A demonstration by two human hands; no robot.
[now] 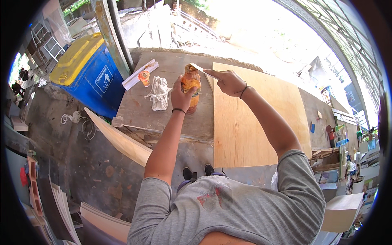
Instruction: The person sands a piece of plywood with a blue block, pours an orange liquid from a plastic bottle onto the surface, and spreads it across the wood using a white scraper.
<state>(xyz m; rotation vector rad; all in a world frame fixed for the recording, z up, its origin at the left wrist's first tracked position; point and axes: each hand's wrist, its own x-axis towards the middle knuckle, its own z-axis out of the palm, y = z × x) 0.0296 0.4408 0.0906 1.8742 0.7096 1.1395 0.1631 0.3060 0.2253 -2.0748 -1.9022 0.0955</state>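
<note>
My left hand (pixel 180 98) is wrapped round a clear plastic bottle (pixel 192 77) with orange-brown, sticky-looking contents. The bottle is nearly upright over the worktable (pixel 171 65), its mouth towards the far side. In my right hand (pixel 231 84) is a thin, pale, flat stick or blade (pixel 197 67), whose tip meets the bottle's mouth; its exact kind is unclear. Left of the bottle lies a crumpled white cloth or knitted glove (pixel 159 94). Further left stands a small orange-and-white cup (pixel 144 77) beside pale strips (pixel 134 80).
A plywood sheet (pixel 261 122) covers the table's right part and overhangs its near edge. A blue bin (pixel 92 83) with a yellow lid stands left of the table by a post (pixel 109 32). A curved pale board (pixel 118 136) juts out at the near left. Tools (pixel 331 136) lie far right.
</note>
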